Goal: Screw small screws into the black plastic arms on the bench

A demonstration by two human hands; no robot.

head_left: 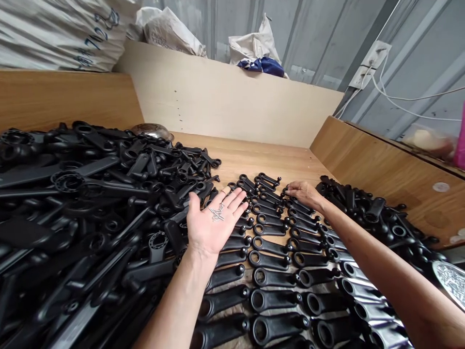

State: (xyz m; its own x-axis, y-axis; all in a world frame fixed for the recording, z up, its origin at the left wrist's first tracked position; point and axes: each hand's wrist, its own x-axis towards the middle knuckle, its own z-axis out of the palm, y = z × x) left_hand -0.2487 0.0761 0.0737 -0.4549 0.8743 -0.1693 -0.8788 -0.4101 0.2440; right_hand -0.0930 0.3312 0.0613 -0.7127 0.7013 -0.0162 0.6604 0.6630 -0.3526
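My left hand (214, 223) lies palm up with its fingers stretched out. A small heap of thin silver pins or screws (217, 213) rests on the palm. My right hand (305, 195) reaches to the far end of the rows, its fingers bent together at a black part; whatever they pinch is hidden. Beneath both hands run columns of black crank-shaped arms (274, 259), each with a ring at one end and a small knob at the other.
Loose black parts form a big pile (83, 194) on the left and a smaller pile (378, 218) on the right. A shiny metal bowl (154, 131) sits behind the left pile. More silver pieces fill a round container (452, 281) at the right edge. Wooden boards (232, 97) wall the table.
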